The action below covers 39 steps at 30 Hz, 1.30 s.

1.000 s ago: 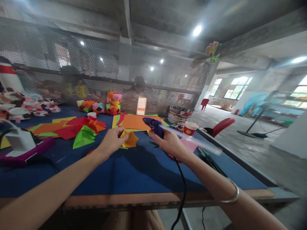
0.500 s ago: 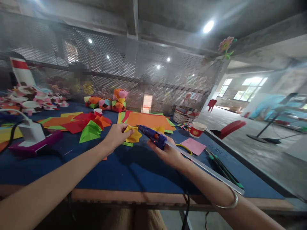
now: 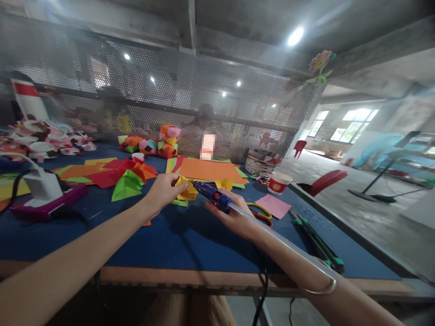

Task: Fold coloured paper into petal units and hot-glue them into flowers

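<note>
Head view, logged from my remote station. Left hand (image 3: 165, 192) has the yellow paper (image 3: 186, 190) pinched between thumb and fingers, above the worktop (image 3: 152, 249). Right hand (image 3: 239, 217) is wrapped round the glue gun (image 3: 212, 197); I cannot tell whether a finger presses its trigger. Key relation: the paper lies at the left fingertips, ahead and to the left of the right hand, with the gun spanning the gap. The gun's long axis slants forward and left, nozzle at the paper's right side; I cannot make out contact. The clear glue stick (image 3: 282, 244) carries that line back over the right forearm. Left hand is nearer the paper, right hand nearer the gun's rear. Around them I note a second yellow fold (image 3: 224, 184) just beyond the gun, scissors (image 3: 263, 209) beside the right hand, and a pink sheet (image 3: 273, 207) farther right.
</note>
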Tool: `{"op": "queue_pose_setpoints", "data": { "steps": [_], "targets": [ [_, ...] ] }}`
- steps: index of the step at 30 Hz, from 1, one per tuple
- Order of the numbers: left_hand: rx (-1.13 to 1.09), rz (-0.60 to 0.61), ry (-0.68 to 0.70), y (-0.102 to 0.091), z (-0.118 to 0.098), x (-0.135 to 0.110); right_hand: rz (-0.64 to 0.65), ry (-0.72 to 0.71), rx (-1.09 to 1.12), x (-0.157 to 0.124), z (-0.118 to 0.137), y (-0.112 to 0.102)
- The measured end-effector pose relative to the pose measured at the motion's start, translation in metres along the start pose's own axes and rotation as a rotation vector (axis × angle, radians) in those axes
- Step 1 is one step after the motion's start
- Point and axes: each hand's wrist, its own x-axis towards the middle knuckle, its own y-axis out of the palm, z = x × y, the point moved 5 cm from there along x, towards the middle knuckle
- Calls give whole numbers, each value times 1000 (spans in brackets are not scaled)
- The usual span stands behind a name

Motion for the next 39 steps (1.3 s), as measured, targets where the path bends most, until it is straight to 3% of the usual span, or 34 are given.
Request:
{"op": "queue_pose_setpoints", "data": {
  "steps": [39],
  "targets": [
    [5,-7,28,-3,1,1,19,62,-7,0,-6,1]
  ]
}}
